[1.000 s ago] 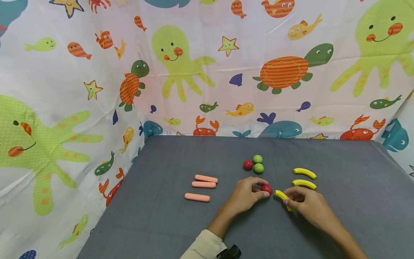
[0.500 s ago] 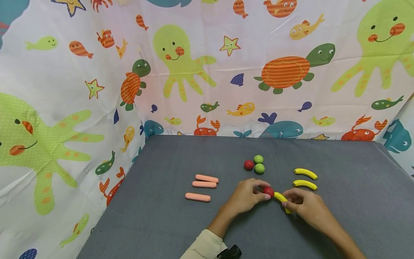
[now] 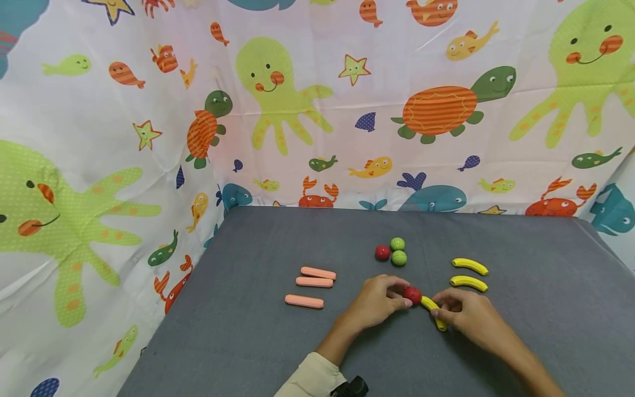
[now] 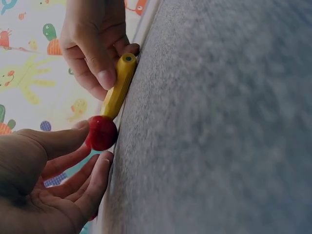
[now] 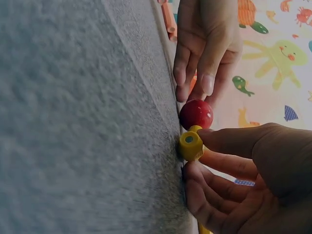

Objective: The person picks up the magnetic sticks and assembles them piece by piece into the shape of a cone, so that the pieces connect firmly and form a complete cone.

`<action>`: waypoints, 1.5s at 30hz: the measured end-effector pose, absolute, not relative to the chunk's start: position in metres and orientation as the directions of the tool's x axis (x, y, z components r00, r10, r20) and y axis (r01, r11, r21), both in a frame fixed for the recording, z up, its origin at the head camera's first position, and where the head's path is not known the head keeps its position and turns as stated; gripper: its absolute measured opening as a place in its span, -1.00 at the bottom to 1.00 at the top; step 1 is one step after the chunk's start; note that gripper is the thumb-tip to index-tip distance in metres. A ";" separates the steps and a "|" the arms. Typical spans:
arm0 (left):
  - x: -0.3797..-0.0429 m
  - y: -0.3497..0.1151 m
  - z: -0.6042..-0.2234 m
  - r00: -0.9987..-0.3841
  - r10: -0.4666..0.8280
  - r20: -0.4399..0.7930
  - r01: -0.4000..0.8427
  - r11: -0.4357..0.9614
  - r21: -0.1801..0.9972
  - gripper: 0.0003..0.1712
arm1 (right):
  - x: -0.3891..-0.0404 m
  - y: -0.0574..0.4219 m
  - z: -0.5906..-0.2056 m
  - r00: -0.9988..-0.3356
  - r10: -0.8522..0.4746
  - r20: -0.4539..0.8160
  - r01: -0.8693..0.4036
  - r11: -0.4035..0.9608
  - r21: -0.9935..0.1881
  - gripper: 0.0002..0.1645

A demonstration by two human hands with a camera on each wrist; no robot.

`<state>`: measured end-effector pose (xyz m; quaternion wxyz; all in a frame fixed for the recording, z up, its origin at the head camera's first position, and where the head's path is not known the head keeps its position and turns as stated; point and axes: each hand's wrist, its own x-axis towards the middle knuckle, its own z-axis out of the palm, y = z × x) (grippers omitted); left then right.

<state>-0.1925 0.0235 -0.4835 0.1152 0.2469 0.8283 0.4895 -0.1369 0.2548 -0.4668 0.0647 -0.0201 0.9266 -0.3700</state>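
In the head view my left hand [image 3: 378, 300] pinches a red ball [image 3: 412, 296] between thumb and fingers, low over the grey table. My right hand [image 3: 471, 315] pinches a curved yellow toy stick [image 3: 439, 321], its far end meeting the ball's right side. From the left wrist, the stick [image 4: 120, 83] shows a small dark disc in its free end, and the ball [image 4: 102, 132] touches its other end. The right wrist view has the ball [image 5: 196, 114] just behind the stick [image 5: 190, 146].
Behind the hands lie another red ball [image 3: 382, 253] and two green balls [image 3: 398, 243]. Two more curved yellow sticks [image 3: 470, 267] lie to the right. Several straight pink sticks [image 3: 305, 301] rest at left on the grey table [image 3: 238, 342]. A printed sea-animal curtain [image 3: 317, 121] hangs behind.
A second ago the red ball and the yellow stick were slightly apart; they now touch. The ball moved a little right and toward me; the stick shifted slightly toward me.
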 end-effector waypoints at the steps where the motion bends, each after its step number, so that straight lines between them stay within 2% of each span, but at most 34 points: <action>1: -0.192 0.022 -0.483 -0.851 0.523 0.053 0.295 0.392 0.871 -0.61 | -0.138 0.255 -0.466 -0.991 -0.091 -0.097 -0.001 0.734 -0.679 -0.70; 8: -0.188 0.008 -0.483 -0.862 0.504 0.063 0.271 0.353 0.895 -0.60 | -0.148 0.251 -0.459 -0.986 -0.165 0.020 -0.139 0.755 -0.641 -0.65; 15: -0.186 0.003 -0.482 -0.849 0.528 0.030 0.247 0.347 0.905 -0.76 | -0.156 0.238 -0.455 -0.964 -0.257 0.065 -0.234 0.711 -0.662 -0.69; 23: -0.183 0.004 -0.475 -0.795 0.606 -0.026 0.256 0.375 0.891 -0.80 | -0.158 0.233 -0.456 -0.968 -0.246 0.049 -0.210 0.690 -0.693 -0.70; 28: -0.183 0.001 -0.473 -0.770 0.636 -0.053 0.262 0.391 0.882 -0.74 | -0.157 0.234 -0.455 -0.974 -0.222 0.044 -0.190 0.695 -0.693 -0.64; 35: -0.182 0.000 -0.471 -0.701 0.706 -0.095 0.294 0.409 0.864 -0.64 | -0.156 0.235 -0.456 -0.977 -0.209 0.037 -0.175 0.695 -0.697 -0.64; 45: -0.182 0.000 -0.473 -0.708 0.702 -0.076 0.316 0.411 0.855 -0.73 | -0.158 0.237 -0.461 -0.981 -0.192 0.018 -0.151 0.710 -0.688 -0.72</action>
